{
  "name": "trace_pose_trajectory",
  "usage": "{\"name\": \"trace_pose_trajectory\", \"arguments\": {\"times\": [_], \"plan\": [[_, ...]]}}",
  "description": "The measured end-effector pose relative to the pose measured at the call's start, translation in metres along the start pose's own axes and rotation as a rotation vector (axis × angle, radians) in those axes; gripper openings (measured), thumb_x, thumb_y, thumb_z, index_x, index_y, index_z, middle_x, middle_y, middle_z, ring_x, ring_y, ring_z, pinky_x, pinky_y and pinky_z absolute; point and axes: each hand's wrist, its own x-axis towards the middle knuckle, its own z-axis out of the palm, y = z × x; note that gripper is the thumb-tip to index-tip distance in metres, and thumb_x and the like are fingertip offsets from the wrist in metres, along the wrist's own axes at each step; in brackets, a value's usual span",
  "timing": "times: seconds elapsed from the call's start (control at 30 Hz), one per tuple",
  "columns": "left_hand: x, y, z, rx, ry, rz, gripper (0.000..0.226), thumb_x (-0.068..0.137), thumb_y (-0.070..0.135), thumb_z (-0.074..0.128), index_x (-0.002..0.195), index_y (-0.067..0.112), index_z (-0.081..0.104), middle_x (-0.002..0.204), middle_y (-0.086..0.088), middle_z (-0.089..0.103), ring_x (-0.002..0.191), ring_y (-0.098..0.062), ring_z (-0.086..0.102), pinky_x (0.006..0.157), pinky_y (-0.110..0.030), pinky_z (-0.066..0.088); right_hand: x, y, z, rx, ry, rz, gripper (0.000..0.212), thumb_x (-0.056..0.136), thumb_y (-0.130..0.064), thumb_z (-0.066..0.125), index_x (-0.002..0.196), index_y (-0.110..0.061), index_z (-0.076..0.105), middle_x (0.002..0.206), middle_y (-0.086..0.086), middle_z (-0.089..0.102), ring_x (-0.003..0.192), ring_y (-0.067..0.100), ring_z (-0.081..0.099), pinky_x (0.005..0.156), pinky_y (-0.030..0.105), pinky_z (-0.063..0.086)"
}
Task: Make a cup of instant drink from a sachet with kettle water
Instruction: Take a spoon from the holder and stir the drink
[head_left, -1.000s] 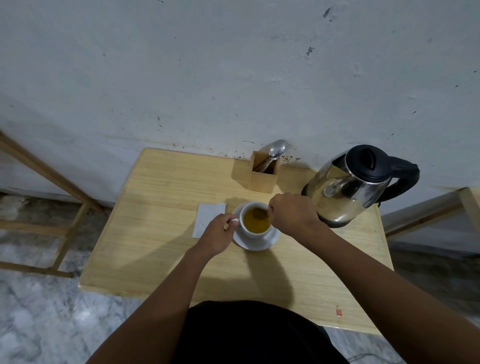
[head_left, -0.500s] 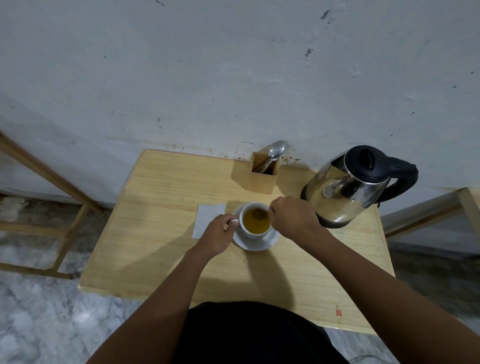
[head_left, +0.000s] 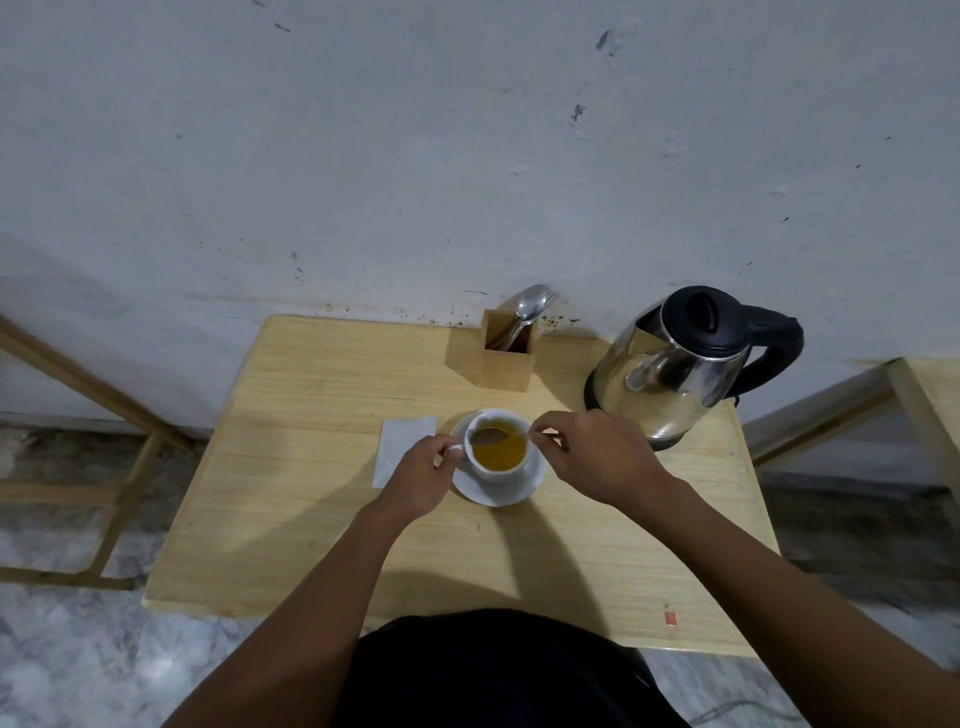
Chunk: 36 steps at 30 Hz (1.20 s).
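Note:
A white cup (head_left: 497, 468) of amber drink stands on a white saucer (head_left: 511, 493) in the middle of the wooden table (head_left: 311, 509). My left hand (head_left: 422, 475) pinches the cup's handle on its left side. My right hand (head_left: 597, 452) holds a metal spoon (head_left: 491, 434) by its handle, and the bowl of the spoon lies across the drink near the cup's far rim. A white sachet (head_left: 402, 447) lies flat just left of the saucer, partly under my left hand. The steel kettle (head_left: 675, 374) with a black lid and handle stands at the back right.
A wooden cutlery holder (head_left: 506, 361) with spoons in it stands at the back against the wall, behind the cup. Wooden frames stand on the floor to the left (head_left: 104, 405) and right (head_left: 909, 395) of the table. A small red mark (head_left: 670, 618) sits near the front right edge.
My right hand has shifted right and turned, so the spoon now shows lying across the drink instead of being hidden under the hand. My left hand stays on the cup's handle.

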Motion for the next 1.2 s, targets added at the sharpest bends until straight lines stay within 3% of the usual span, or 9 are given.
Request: {"name": "trace_pose_trajectory", "arguments": {"times": [0.2, 0.67, 0.9, 1.07, 1.2], "plan": [[0.000, 0.002, -0.001, 0.022, 0.014, 0.030, 0.023, 0.098, 0.027, 0.045, 0.104, 0.014, 0.064, 0.099, 0.000, 0.063, 0.092, -0.013, 0.055, 0.070, -0.013, 0.036, -0.019, 0.011, 0.011, 0.095, 0.107, 0.052, 0.022, 0.096, -0.044, 0.049, 0.109, -0.038, 0.066, 0.074, -0.007, 0.073, 0.071, 0.015, 0.067, 0.055, 0.027, 0.041], [0.000, 0.005, 0.000, 0.025, 0.026, 0.027, 0.023, 0.098, 0.024, 0.046, 0.104, 0.012, 0.063, 0.100, -0.002, 0.064, 0.091, -0.014, 0.055, 0.069, -0.011, 0.036, -0.037, 0.007, 0.037, 0.275, 0.134, 0.289, 0.022, 0.097, -0.045, 0.047, 0.106, -0.038, 0.066, 0.080, -0.009, 0.074, 0.078, 0.017, 0.067, 0.058, 0.027, 0.041], [-0.001, 0.006, 0.001, 0.024, 0.041, 0.019, 0.023, 0.098, 0.023, 0.045, 0.106, 0.011, 0.063, 0.102, -0.002, 0.064, 0.094, -0.015, 0.054, 0.071, -0.011, 0.036, -0.036, 0.008, 0.038, 0.325, 0.144, 0.364, 0.020, 0.096, -0.045, 0.047, 0.104, -0.039, 0.065, 0.068, -0.012, 0.063, 0.075, 0.017, 0.065, 0.058, 0.027, 0.037], [0.000, 0.004, 0.002, 0.020, 0.036, 0.007, 0.023, 0.098, 0.024, 0.044, 0.106, 0.012, 0.063, 0.105, -0.005, 0.065, 0.095, -0.016, 0.056, 0.073, -0.020, 0.037, -0.038, 0.007, 0.037, 0.364, 0.166, 0.381, 0.020, 0.096, -0.044, 0.048, 0.104, -0.038, 0.066, 0.071, -0.011, 0.066, 0.078, 0.015, 0.066, 0.061, 0.027, 0.038], [0.000, 0.004, 0.003, 0.029, 0.040, 0.010, 0.024, 0.098, 0.024, 0.044, 0.106, 0.011, 0.063, 0.105, -0.007, 0.066, 0.097, -0.019, 0.057, 0.078, -0.024, 0.037, -0.041, 0.007, 0.035, 0.380, 0.186, 0.398, 0.022, 0.097, -0.045, 0.048, 0.107, -0.038, 0.066, 0.086, -0.009, 0.074, 0.086, 0.016, 0.067, 0.064, 0.028, 0.040]]}}
